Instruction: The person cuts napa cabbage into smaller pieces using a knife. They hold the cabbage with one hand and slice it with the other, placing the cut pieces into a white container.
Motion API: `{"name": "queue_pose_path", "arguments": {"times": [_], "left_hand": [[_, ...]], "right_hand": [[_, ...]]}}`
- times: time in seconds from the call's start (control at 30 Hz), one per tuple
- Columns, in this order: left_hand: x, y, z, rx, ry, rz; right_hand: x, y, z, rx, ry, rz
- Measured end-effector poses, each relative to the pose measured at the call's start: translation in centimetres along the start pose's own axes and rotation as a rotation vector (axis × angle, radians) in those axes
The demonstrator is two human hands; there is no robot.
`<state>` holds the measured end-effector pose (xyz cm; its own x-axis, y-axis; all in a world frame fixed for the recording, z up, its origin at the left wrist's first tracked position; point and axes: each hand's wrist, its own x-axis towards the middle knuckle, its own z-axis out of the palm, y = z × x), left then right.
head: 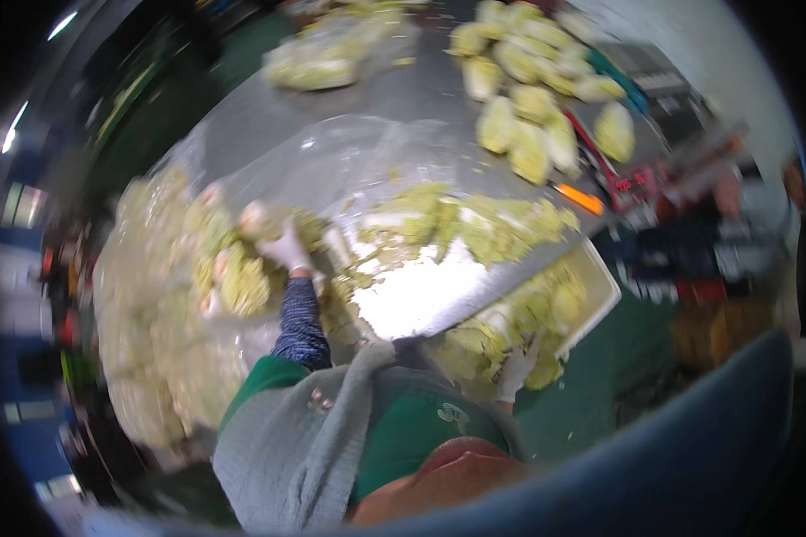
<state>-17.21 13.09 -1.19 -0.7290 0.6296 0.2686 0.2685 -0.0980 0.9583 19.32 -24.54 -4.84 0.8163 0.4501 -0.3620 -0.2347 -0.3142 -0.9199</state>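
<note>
My left hand (287,250), in a pale glove, is on a napa cabbage head (262,221) at the left of the metal table; blur hides its exact hold. Beside it lie more cabbage heads (242,282) with their cut ends showing. My right hand (518,369), gloved too, is at the loose cabbage leaves (504,329) in a white bin (604,288) below the table edge; whether its fingers grip a leaf cannot be told. Between the hands, loose outer leaves (483,228) lie on the metal table (242,127).
Clear plastic bags of cabbage (141,302) are piled at the left. Another bagged lot (316,67) lies at the far side. Trimmed cabbages (530,127) are heaped at the upper right, near an orange-handled knife (581,199) and a red digital display (635,184).
</note>
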Motion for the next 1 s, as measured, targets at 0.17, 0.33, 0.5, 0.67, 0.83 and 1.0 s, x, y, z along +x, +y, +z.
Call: {"name": "queue_pose_path", "arguments": {"times": [0.17, 0.33, 0.5, 0.67, 0.83, 1.0], "left_hand": [[-5.3, 4.7, -4.6, -0.067, -0.751, -0.152], [-10.2, 14.4, -4.1, 0.356, -1.506, 0.290], [-18.4, 7.6, -3.2, 0.595, -1.614, 0.980], [-21.3, 6.5, -3.8, 0.756, -1.680, 0.962], [-21.4, 8.0, -4.0, 0.774, -1.783, 0.973], [-21.0, 7.6, -3.6, 0.735, -1.768, 1.037]], "right_hand": [[0.1, -1.3, 1.5, -0.155, -0.102, -0.055], [-0.8, -3.1, 3.2, -0.206, -0.147, -0.171], [0.2, 1.9, 6.6, -0.166, -0.315, -0.398], [-3.4, -0.6, 5.1, -0.557, -0.275, -0.364], [-6.1, 2.7, 5.6, -0.570, -0.124, -0.597], [-7.0, 2.3, 7.1, -0.664, -0.093, -0.769]]}}
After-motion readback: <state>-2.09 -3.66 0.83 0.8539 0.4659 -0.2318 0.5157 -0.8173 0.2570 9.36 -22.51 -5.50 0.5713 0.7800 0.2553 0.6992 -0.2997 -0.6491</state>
